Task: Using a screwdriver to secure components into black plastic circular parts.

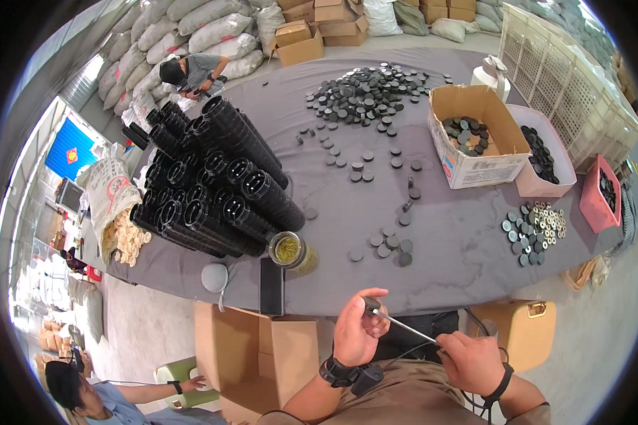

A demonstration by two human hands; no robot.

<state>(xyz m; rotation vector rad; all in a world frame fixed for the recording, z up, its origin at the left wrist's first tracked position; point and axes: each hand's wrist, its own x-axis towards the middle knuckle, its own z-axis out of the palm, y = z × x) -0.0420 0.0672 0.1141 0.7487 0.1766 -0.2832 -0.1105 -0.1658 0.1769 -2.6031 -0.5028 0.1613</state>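
Note:
At the table's near edge, my left hand (356,331) pinches a small black round cap (370,304) between thumb and fingers. Closed around the end of a thin metal rod (407,328), like a screwdriver shaft, is my right hand (473,363); its handle is hidden in the fist. The rod's far end meets the cap or lies right beside it; I cannot tell which. Loose black discs (390,244) lie on the grey-covered table (305,297) beyond my hands. Farther back is a large heap of similar black discs (368,92).
Stacked black ring-shaped parts (213,191) rise at left, near a jar (301,261) of yellow-green contents and a black phone-like slab (271,287). A carton (475,166), pink bins (595,212) and discs with pale rings (521,234) stand right. Two people (191,74) work nearby.

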